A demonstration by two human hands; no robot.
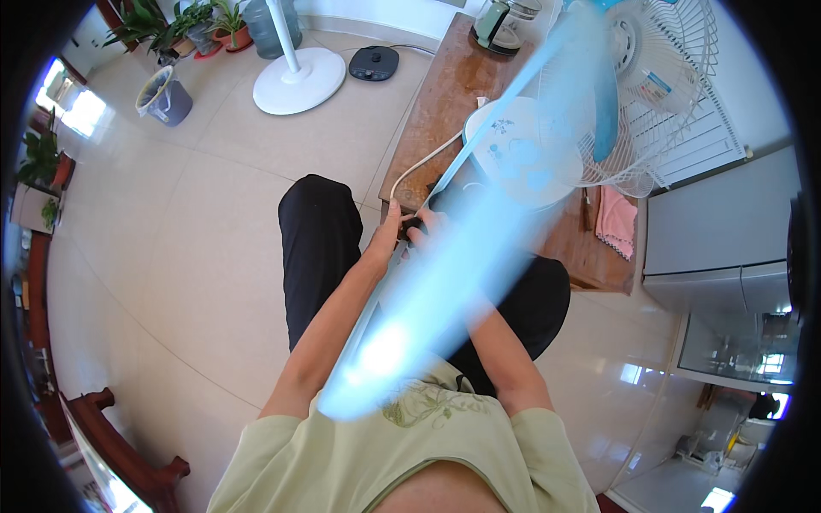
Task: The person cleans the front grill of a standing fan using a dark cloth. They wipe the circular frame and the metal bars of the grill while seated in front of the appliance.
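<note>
A long light-blue plastic piece (442, 256) slants across the view, very close to the camera and blurred. My left hand (385, 237) is at its left edge, with the fingers around a small black part (411, 228). From the other side, my right hand (431, 226) has its fingertips on the same black part; the blue piece covers much of this hand. A pale cord (423, 160) runs over the wooden table (426, 118) down to my left thumb. Beyond lie a round white piece with blue flowers (500, 131), a blue fan blade (606, 118) and a white wire fan guard (696, 38).
A white round stand base with pole (299, 83) and a black appliance base (374, 63) are on the tiled floor. On the table are a glass kettle (507, 29), a pink cloth (617, 218) and a wooden-handled tool (585, 211). A bin (165, 99) stands at left.
</note>
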